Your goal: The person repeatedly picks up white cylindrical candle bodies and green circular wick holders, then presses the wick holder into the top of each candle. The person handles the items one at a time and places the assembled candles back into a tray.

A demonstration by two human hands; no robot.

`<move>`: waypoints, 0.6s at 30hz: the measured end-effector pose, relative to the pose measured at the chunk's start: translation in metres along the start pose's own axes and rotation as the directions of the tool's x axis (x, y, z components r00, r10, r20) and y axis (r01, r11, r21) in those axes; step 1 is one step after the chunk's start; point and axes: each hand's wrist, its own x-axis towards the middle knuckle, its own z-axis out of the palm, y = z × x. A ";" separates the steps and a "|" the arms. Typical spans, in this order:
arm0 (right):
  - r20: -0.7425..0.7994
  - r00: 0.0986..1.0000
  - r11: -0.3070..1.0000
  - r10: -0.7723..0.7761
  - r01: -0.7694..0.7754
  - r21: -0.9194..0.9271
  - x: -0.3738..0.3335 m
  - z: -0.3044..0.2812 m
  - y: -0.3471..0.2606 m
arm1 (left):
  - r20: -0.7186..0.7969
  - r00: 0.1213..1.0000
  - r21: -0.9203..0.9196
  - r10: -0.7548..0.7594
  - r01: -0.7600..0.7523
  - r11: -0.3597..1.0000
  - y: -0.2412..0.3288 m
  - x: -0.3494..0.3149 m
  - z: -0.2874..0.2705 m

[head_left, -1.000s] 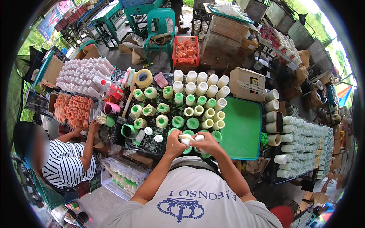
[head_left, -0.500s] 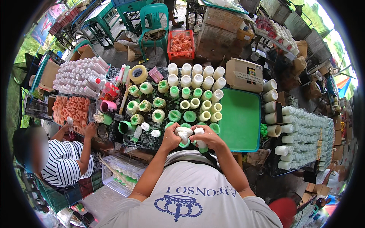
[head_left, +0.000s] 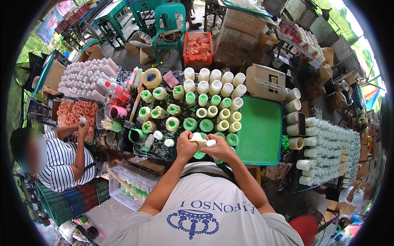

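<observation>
Grip: the left grip, a bare hand, is clenched on a cream-white, soft-looking lump, fingers curled round its near side. The right grip pinches the lump's other side while grasping a small, white-topped cylinder; from where I stand, the hand hides most of that cylinder's body. Material of the lump: cannot tell.

Position: both pieces sit between the two grips, above the near edge of the black, white-spattered desk. Just beyond the grips stand round cups with green insides; farther beyond, pale cream hollow cylinders and taller white cylinders in rows. Right of the grips lies a flat green tray with a raised rim. Left of them, a stubby white cap-like piece.

Risks, my judgement: the right grip is doing double duty, so the cylinder could slip if its fingers loosen to shift the lump. An uneven pull between the grips could tear or deform the lump, if it is as soft as it looks. Anything dropped would probably strike the close-set cups; a careless knuckle could tip one.
</observation>
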 end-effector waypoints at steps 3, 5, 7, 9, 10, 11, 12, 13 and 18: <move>-0.037 0.999 0.997 0.021 -0.024 -0.070 -0.001 0.004 -0.008 | -0.039 0.999 0.073 -0.014 0.016 0.997 0.011 -0.001 -0.003; -0.054 0.999 0.994 0.000 -0.006 -0.110 -0.001 0.007 -0.009 | -0.043 0.999 0.109 -0.009 0.014 0.994 0.010 -0.001 -0.005; -0.062 0.996 0.987 -0.064 0.054 -0.153 -0.001 0.012 -0.007 | -0.050 0.999 0.122 0.001 0.005 0.992 0.007 -0.001 -0.006; -0.078 0.993 0.984 -0.088 0.075 -0.163 -0.001 0.019 -0.011 | -0.071 0.997 0.125 0.023 -0.014 0.992 0.003 0.001 -0.006; -0.087 0.991 0.982 -0.100 0.084 -0.168 -0.003 0.022 -0.015 | -0.089 0.995 0.121 0.039 -0.028 0.992 0.001 0.003 -0.004; -0.077 0.994 0.980 -0.082 0.066 -0.187 -0.005 0.021 -0.019 | -0.106 0.993 0.117 0.056 -0.043 0.992 -0.002 0.004 -0.003; -0.051 0.998 0.989 -0.032 0.024 -0.147 -0.005 0.018 -0.021 | -0.119 0.989 0.091 0.088 -0.078 0.993 -0.003 0.007 -0.004; -0.023 1.000 0.994 0.016 -0.019 -0.107 -0.005 0.013 -0.024 | -0.131 0.984 0.066 0.120 -0.112 0.991 -0.004 0.008 -0.005; -0.031 0.997 0.997 -0.070 0.069 -0.043 -0.001 0.005 -0.015 | -0.077 0.992 -0.078 0.100 -0.106 0.991 -0.030 0.018 -0.004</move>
